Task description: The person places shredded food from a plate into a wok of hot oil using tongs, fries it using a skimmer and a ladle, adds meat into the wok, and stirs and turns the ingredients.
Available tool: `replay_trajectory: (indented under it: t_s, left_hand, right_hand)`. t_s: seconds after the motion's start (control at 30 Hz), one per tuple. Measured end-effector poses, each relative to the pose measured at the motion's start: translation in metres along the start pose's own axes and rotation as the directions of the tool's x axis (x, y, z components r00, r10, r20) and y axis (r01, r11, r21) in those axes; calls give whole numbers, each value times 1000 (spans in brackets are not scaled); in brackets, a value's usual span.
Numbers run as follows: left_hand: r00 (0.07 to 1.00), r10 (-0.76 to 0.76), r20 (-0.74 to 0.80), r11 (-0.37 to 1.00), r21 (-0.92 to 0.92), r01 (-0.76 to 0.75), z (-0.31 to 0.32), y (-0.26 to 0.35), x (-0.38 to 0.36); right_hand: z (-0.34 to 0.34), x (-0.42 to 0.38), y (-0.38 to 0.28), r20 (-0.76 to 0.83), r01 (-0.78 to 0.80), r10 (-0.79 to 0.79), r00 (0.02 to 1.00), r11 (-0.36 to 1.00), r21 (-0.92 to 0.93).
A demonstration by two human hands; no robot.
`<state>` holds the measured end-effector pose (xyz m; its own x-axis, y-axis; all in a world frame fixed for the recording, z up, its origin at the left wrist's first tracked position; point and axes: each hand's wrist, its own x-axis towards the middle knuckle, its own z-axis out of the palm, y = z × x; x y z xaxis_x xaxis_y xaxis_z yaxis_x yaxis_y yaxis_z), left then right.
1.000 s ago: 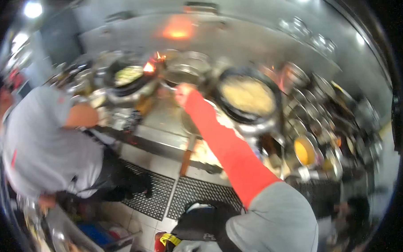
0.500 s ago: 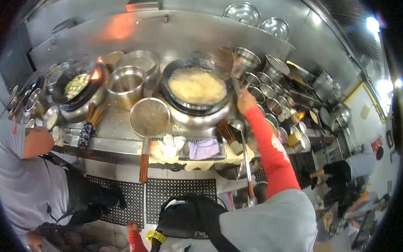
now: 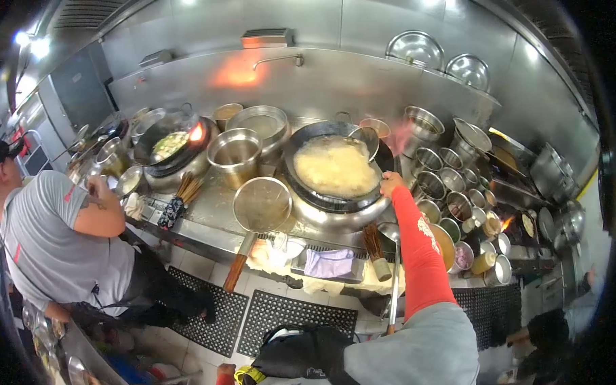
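My right hand, in a red sleeve, reaches to the right rim of a big wok full of pale yellow, foamy food. It grips the handle of a steel ladle, whose bowl hangs over the wok's far right side. Of my left arm, only a red sleeve end shows at the bottom edge, beside a black bag; what the hand does is hidden.
A round strainer with a wooden handle lies left of the wok. A second long ladle leans at the counter front. Several seasoning tins crowd the right. A person in a grey shirt stands at the left wok, where flame shows.
The view has swung from the left burners to centre on the big wok. My right hand moved from the middle pots to the wok's right rim and took hold of the ladle.
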<state>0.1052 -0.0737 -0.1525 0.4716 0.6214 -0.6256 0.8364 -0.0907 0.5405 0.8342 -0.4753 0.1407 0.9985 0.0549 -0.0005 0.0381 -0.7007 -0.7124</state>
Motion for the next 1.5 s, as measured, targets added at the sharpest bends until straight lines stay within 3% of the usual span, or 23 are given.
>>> replay_trajectory:
  t_s: [0.13, 0.33, 0.43, 0.53, 0.57, 0.7, 0.77, 0.8, 0.83, 0.87, 0.9, 0.93, 1.03, 1.13, 1.2, 1.3, 1.37, 1.5]
  left_hand:
    - [996, -87, 4, 996, -35, 87, 6, -10, -29]
    - [996, -89, 30, 995, -36, 90, 1, -15, -26]
    - [998, -40, 55, 999, -23, 41, -5, -10, -6]
    - [995, 65, 77, 998, -3, -65, -15, 4, 20]
    - [991, 104, 82, 994, 10, -106, -19, 9, 28]
    - [958, 261, 116, 961, 68, -270, -34, 28, 52]
    - [943, 306, 130, 946, 75, -317, -37, 34, 56]
    - [956, 262, 134, 963, 35, -269, -37, 36, 56]
    - [989, 93, 113, 993, -78, -84, -33, 41, 60]
    - [990, -85, 113, 976, -191, 106, -30, 44, 62]
    - [988, -124, 96, 979, -153, 138, -33, 54, 50]
    - [988, -127, 92, 978, -157, 140, -30, 51, 49]
    - [991, -102, 91, 984, -140, 114, -19, 40, 42]
    - [989, -116, 88, 984, -128, 126, -9, 30, 31]
    - [988, -133, 81, 981, -134, 143, -4, 25, 20]
    - [987, -147, 57, 976, -155, 154, 0, 19, 10]
    - [988, -150, 43, 973, -171, 155, 0, 19, 6]
    - [987, -159, 31, 969, -185, 162, 0, 10, -9]
  right_hand:
    - [13, -1, -14, 130, -65, 11, 991, 906, 418]
    - [11, -41, -38, 28, -49, 41, 999, 908, 417]
    - [9, -58, -35, -38, 116, -110, 993, 938, 326]
    - [-3, -92, -57, -27, 92, -88, 996, 934, 345]
    - [7, -79, -39, -69, 171, -156, 985, 915, 366]
    - [-18, -123, -76, 132, -159, 94, 987, 722, 674]
    - [-29, -126, -76, 115, -192, 154, 981, 729, 657]
    - [-37, -124, -74, 108, -207, 181, 978, 731, 650]
    - [-45, -115, -63, 41, -178, 187, 981, 812, 556]
    - [-55, -101, -47, -140, 27, 9, 990, 967, 253]
    - [-65, -85, -31, -246, 196, -217, 945, 975, -108]
    - [-72, -79, -32, -260, 302, -454, 852, 833, -463]
    - [-91, -79, -68, -208, 78, -207, 956, 863, -499]
    - [-68, -40, -36, -166, 132, -313, 935, 743, -657]
    - [-52, -15, -23, -11, 156, -181, 983, 877, -454]
    - [-29, -6, -19, 130, 11, -8, 992, 1000, -22]
    - [-10, -6, -23, 181, -105, 57, 982, 959, 264]
    - [12, -14, -42, 272, -115, 1, 962, 908, 402]
